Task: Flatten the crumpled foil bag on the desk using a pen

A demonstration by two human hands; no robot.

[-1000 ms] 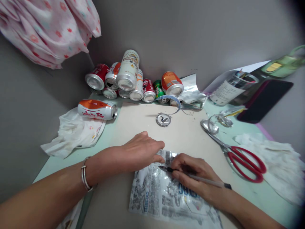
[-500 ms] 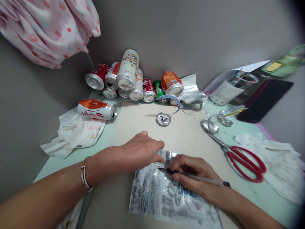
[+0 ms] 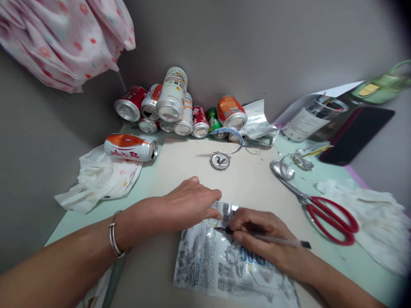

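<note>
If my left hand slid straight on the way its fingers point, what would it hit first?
Probably the right hand, pinching a pen just beyond. The left hand lies on the printed foil sheet, fingers pointing right; the gap looks small, though depth is unclear.

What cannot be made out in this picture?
Head view:
Left hand: pinching or only pressing the sheet, hidden under its fingers.
Sheet: lower edge cut off at the bottom; print too small.
Pen: part near the tip covered by the right hand.
Jar: label blurred, far right.
</note>
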